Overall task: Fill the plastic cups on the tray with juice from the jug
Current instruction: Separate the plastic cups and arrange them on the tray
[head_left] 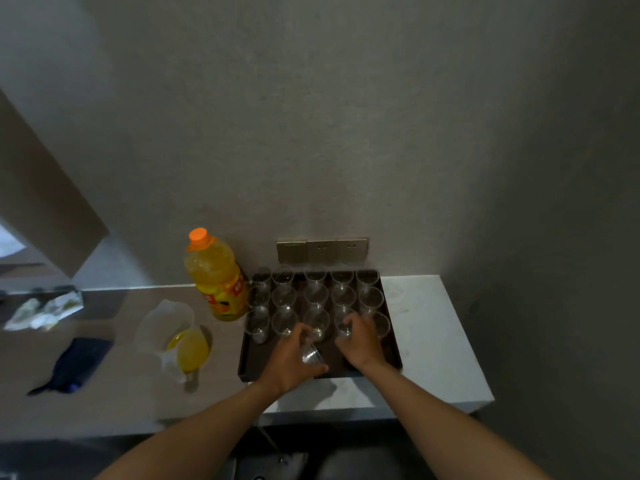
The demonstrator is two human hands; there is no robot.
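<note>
Head view, looking down on a counter [433, 341] set against a grey wall; I see a dark rectangular tray [249, 362] lying at the counter's right end, its far edge close under a row of wall sockets [322, 250]. Clear plastic cups [284, 299] stand upright in three rows of five over the far part of the tray, all apparently without juice; the tray's near strip is bare. My left hand [294, 362] is over the near edge of the tray, fingers curled round a further clear cup [311, 353] held tilted on its side; my right hand [358, 341] is just beside it, fingers curled over the rim of a cup in the nearest row [344, 327], though how firmly it grips I cannot tell. The jug [173, 337], clear plastic with orange juice pooled in its lower part, sits on the counter left of the tray's near-left corner, well apart from both hands. A juice bottle [216, 278] with an orange cap stands touching or just beside the tray's far-left corner; its label shows red and orange printing, too blurred to read. Toward the counter's left edge lie a dark blue object [74, 363] and crumpled wrappers [45, 308].
</note>
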